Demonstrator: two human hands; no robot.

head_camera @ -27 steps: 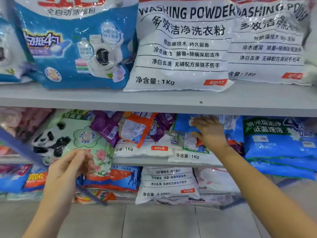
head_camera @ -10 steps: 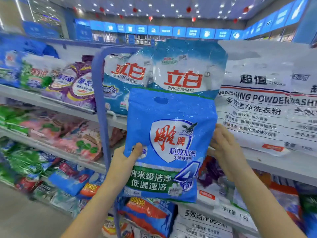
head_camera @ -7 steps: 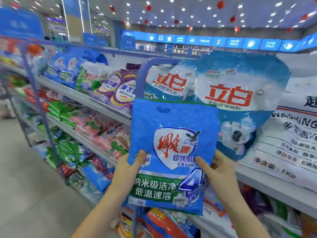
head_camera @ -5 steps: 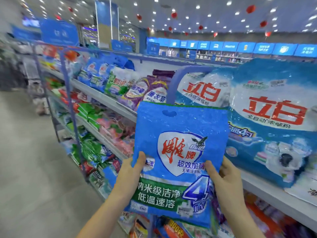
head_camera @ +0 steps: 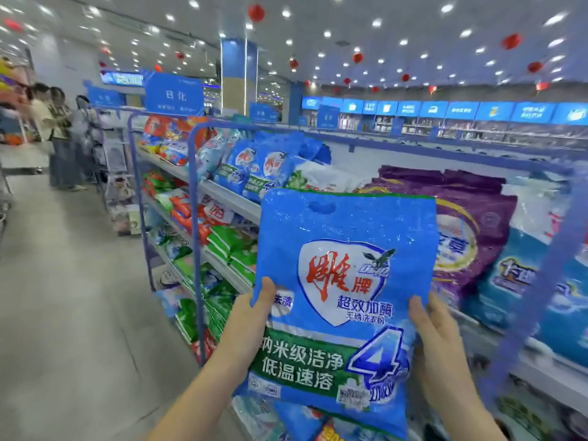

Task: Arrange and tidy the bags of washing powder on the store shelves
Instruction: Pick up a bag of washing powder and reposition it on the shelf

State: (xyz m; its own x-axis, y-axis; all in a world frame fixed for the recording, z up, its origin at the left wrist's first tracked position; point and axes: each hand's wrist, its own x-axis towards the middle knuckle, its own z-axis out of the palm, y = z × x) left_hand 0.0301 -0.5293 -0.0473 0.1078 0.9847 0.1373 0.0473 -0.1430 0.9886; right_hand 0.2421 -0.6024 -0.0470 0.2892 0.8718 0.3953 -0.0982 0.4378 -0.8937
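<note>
- The left grip (head_camera: 249, 316) grasps the blue bag of washing powder (head_camera: 343, 275) at its 9 o'clock edge. Its thumb (head_camera: 266, 291) lies on the printed front and the other fingers are hidden behind.
- The right grip (head_camera: 437, 332) grasps the same bag at its 3 o'clock edge, thumb also on the front.
- The bag is held upright in the air, print toward the camera, in front of the shelves. In the view it sits at about 5 o'clock from centre.
- Just behind it at 2 o'clock a purple bag (head_camera: 474, 218) leans on the upper shelf. A blurred blue-and-white bag (head_camera: 525, 300) stands beside it at 3 o'clock.
- At 11 o'clock, blue bags of the same print (head_camera: 257, 167) stand on the upper shelf board (head_camera: 229, 196).
- At 9 o'clock, green bags (head_camera: 235, 246) lie stacked on a lower shelf, past a blue upright post (head_camera: 194, 249).
- Farther at 10 o'clock hangs a blue sign (head_camera: 173, 95), and people (head_camera: 57, 128) stand in the aisle.
- At 12 o'clock, red lanterns (head_camera: 256, 12) hang from the ceiling.
</note>
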